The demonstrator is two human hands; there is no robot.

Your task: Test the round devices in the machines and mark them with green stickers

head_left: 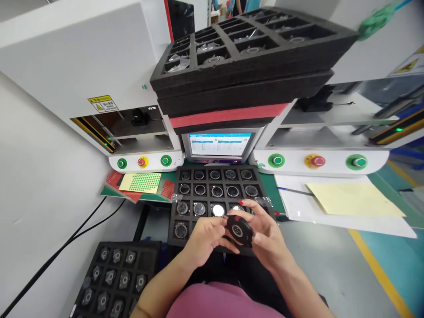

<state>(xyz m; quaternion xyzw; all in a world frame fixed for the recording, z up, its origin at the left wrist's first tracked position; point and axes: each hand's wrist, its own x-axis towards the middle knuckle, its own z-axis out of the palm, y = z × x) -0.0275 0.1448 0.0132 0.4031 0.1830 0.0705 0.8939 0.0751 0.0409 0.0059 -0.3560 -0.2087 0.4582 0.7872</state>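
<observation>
A round black watch-like disc (240, 230), its underside with a central ring of dots facing up, is held between both hands over the front edge of a black foam tray (170, 221). My left hand (206, 236) pinches its left edge with thumb and fingers. On its right side my right hand (265, 236) grips the rim, thumb below and fingers curled over the top. Round watch faces fill the visible compartments of the tray; one (218, 210) reflects bright white. The hands cover the tray's front right compartments.
A stack of foam trays (238, 88) rises above the monitor (218, 145). White machines with green and red buttons (318, 161) flank it. Sticker sheets (141, 182) lie left, yellow paper (354, 199) right. Another filled tray (111, 291) sits lower left.
</observation>
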